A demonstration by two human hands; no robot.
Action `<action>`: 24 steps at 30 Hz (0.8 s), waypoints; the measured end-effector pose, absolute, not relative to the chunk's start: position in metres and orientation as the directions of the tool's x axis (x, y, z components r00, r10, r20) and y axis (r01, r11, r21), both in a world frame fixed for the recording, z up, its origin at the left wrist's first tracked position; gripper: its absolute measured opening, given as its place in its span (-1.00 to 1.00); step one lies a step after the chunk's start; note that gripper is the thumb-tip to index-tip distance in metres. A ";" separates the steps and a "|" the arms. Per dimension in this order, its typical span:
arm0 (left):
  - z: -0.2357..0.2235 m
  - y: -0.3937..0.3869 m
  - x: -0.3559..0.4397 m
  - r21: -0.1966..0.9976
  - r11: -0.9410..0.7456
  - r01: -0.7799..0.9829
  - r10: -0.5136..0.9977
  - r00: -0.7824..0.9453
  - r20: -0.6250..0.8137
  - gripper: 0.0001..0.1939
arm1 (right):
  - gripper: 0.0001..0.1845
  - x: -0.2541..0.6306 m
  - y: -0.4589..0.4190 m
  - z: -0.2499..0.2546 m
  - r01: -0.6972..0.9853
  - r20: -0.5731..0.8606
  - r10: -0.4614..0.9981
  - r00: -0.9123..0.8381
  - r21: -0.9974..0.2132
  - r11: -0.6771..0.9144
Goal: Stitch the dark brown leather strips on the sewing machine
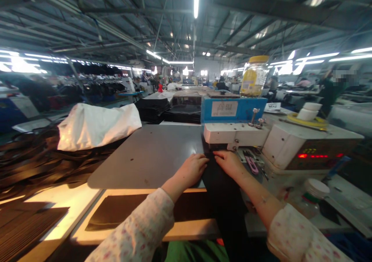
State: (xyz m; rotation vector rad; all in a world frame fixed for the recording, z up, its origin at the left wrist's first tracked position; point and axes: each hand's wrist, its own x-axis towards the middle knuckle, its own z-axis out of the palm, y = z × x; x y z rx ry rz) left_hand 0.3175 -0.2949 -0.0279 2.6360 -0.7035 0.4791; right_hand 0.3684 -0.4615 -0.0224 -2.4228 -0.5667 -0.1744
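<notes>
A strip of black fabric (221, 192) runs from my lap up under the head of a white and blue sewing machine (235, 132). My left hand (192, 169) lies on the fabric's left edge, fingers curled down and pressed on it. My right hand (231, 163) rests on the fabric's right side just in front of the needle area, fingers flat and together, pressing it onto the grey table (151, 153). Both hands nearly touch at the fingertips. The needle itself is hidden.
A white plastic bag (97, 125) lies on piles of black fabric (43, 161) at left. Pink snips (251, 164) lie right of my hand. The machine's control box (316, 153) shows red lights. A yellow-lidded jar (255, 76) stands behind the machine. Other workers sit far back.
</notes>
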 end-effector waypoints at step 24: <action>-0.029 -0.292 0.327 0.248 -0.810 -0.531 -0.402 0.812 0.424 -0.71 | -0.71 0.367 -0.452 -0.018 0.465 0.342 0.342 0.875 -0.403 -0.788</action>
